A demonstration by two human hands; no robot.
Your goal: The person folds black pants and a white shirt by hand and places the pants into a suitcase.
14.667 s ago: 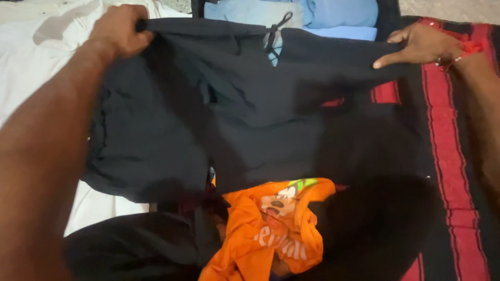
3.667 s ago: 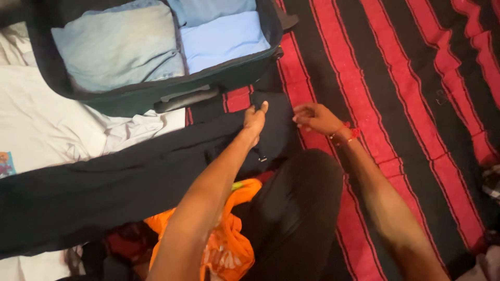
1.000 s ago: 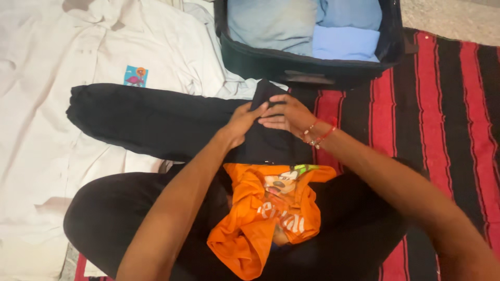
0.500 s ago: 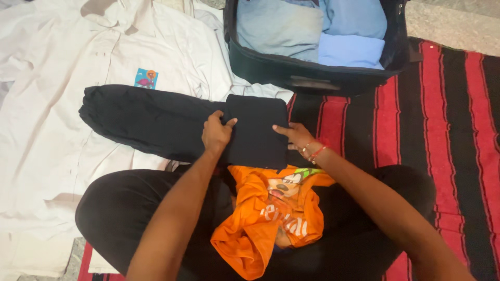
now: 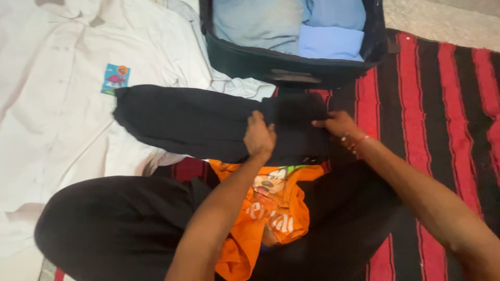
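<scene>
A black garment (image 5: 187, 122) lies across the floor in front of me, its right end folded over into a thick square. My left hand (image 5: 259, 136) presses down on the left edge of that folded part. My right hand (image 5: 338, 124) grips the fold's right edge; a red thread bracelet is on that wrist. An orange printed shirt (image 5: 265, 208) lies bunched in my lap, just below both hands.
An open dark suitcase (image 5: 291, 70) with folded blue clothes stands just beyond the black garment. A white shirt (image 5: 62, 104) with a small colourful patch is spread at the left. A red-and-black striped blanket (image 5: 442, 114) covers the floor at the right.
The folded end of the black garment has been rolled further left along its length. Both hands have stayed on the fold's edges. The camera view has shifted slightly.
</scene>
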